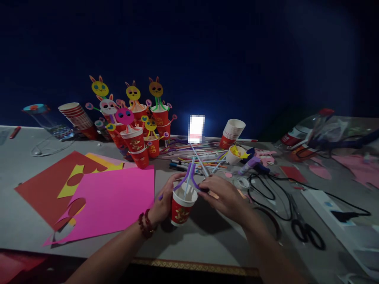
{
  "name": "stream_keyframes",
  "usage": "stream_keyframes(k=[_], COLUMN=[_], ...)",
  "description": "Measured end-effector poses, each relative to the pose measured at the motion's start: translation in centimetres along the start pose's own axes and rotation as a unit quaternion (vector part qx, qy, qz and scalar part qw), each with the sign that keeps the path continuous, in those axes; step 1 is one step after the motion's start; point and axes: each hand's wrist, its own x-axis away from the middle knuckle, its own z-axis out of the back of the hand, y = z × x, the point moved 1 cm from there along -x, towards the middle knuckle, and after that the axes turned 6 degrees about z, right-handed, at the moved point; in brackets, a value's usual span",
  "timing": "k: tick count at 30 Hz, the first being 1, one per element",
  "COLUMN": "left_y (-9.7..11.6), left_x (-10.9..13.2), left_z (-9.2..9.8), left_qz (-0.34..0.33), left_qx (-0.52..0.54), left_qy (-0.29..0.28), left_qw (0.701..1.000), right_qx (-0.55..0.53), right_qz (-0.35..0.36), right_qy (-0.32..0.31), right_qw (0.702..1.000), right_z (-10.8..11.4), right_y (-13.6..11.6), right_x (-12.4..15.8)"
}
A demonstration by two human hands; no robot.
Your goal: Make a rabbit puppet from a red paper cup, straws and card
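Note:
My left hand [164,201] is closed around the left side of a red paper cup [181,213] with a white rim, held upright just over the table. A pale blue straw [188,179] stands in the cup. Two purple bendy straws [194,178] rise beside it and bend outward over the rim, one to each side. The left one's tip sticks out by my left hand. At the cup's right side, my right hand [222,194] pinches the right purple straw near its end; the fingertips partly hide it. Whether the pale straw behind this hand touches it is unclear.
Rabbit-faced paper cup figures [133,136] stand back left, beside pink paper [118,201] and stacked cups [75,116]. Loose straws and pens [183,152] lie behind my hands. Right are scissors [306,232], tape [241,183], black cable [274,189] and a bottle [304,130]. A light glows at the back.

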Motion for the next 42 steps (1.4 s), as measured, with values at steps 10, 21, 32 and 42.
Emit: stream_keyframes(k=[10,21,32,42], left_y=[0.9,0.9,1.4,1.4], left_x=[0.2,0.8,0.9,1.0], left_z=[-0.2,-0.5,-1.3,-1.3], left_qz=[-0.053,-0.094,-0.125,-0.151], left_qx=[-0.085,-0.24,-0.259,-0.27], left_qy=[-0.054,-0.089,-0.149,-0.17], left_qw=[0.994,0.962,0.946,0.936], right_qx=[-0.032,-0.121,-0.28,-0.242], right_qz=[0.041,-0.041,-0.117,-0.081], right_qy=[-0.051,0.059,0.066,-0.027], right_qw=[0.997,0.99,0.951,0.966], right_z=[0.5,-0.1,-2.1,-1.3], right_y=[0.3,0.2,0.3,0.2], right_x=[0.0,0.4,-0.3,0.0])
